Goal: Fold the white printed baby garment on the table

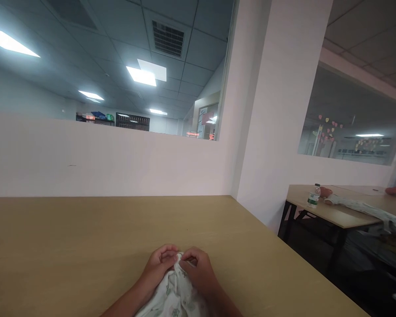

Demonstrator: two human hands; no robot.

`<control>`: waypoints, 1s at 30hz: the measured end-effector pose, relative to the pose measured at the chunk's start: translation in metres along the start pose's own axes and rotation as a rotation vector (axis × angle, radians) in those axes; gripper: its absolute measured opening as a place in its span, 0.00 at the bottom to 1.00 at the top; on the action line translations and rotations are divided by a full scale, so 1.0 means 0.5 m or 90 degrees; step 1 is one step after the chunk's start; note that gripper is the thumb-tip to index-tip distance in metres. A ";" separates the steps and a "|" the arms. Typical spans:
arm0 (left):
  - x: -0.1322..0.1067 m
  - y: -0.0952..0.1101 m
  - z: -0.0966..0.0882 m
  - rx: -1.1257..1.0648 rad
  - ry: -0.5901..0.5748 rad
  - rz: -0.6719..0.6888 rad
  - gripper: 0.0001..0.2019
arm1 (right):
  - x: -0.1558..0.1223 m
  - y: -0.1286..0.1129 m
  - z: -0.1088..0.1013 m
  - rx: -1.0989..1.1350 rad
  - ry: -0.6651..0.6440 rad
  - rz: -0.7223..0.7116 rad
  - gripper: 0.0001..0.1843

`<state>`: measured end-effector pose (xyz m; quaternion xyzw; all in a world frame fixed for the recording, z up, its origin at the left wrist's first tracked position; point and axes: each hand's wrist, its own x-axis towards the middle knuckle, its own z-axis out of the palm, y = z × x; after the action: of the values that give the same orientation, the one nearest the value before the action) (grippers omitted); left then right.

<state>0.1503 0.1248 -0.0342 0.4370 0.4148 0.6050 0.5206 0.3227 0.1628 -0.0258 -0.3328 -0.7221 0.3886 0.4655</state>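
Observation:
A white cloth with a faint green and pink print (pixel 172 294) lies bunched at the near side of the table, its lower part running out of view. My left hand (pixel 161 260) pinches the gathered top of the cloth from the left, fingers curled. From the other side, my right hand (pixel 198 266) grips the same gathered end between thumb and forefinger. The two hands almost meet at the fingertips. What kind of cloth piece this is cannot be made out, and the exact pinch points are partly hidden by the fingers.
The wooden table (pixel 86 237) reaches back to a white wall (pixel 119 165) with a window above. A white pillar (pixel 267 110) rises beyond its right corner. Farther right, a second table (pixel 343 215) bears a plastic bottle (pixel 313 198) and a pale cloth (pixel 366 209).

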 end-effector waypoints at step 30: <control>-0.009 -0.023 0.002 0.165 -0.003 0.182 0.23 | -0.006 -0.011 0.006 -0.006 0.049 -0.027 0.04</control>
<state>0.1548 0.1219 -0.0453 0.5561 0.4217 0.6133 0.3699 0.3203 0.1570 -0.0231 -0.3343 -0.7125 0.3621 0.4994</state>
